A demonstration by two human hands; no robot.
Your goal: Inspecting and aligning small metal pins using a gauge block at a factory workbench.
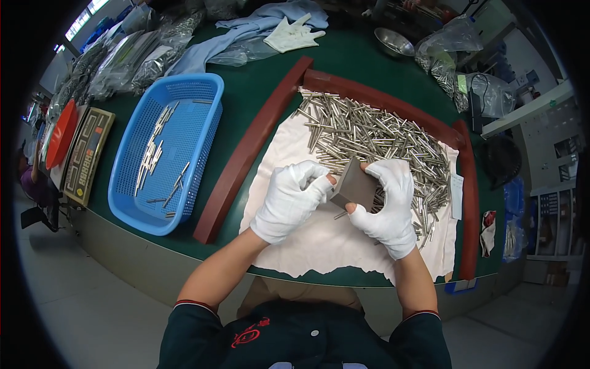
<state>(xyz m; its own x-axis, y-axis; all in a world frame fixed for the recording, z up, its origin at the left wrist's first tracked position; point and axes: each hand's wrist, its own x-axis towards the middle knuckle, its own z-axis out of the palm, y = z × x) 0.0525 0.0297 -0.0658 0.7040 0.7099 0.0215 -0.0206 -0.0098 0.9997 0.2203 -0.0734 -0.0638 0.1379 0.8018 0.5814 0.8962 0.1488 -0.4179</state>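
Both my hands wear white gloves. My right hand (391,203) grips a grey metal block (354,183) from the right and below. My left hand (292,198) touches the block's left edge with thumb and fingertips pinched there; a thin metal pin may be between them, but it is too small to tell. Just under the block a single pin (340,215) lies on a white cloth (319,237). Behind my hands, a heap of several shiny metal pins (375,135) covers the cloth's far part.
A dark red frame (246,147) borders the cloth on a green table (246,92). A blue perforated basket (169,150) with several pins stands left. Further left are a counting scale (88,154) and an orange lid (61,132). Plastic bags, blue cloth, a spare glove (294,34) and a steel bowl (393,42) lie at the back.
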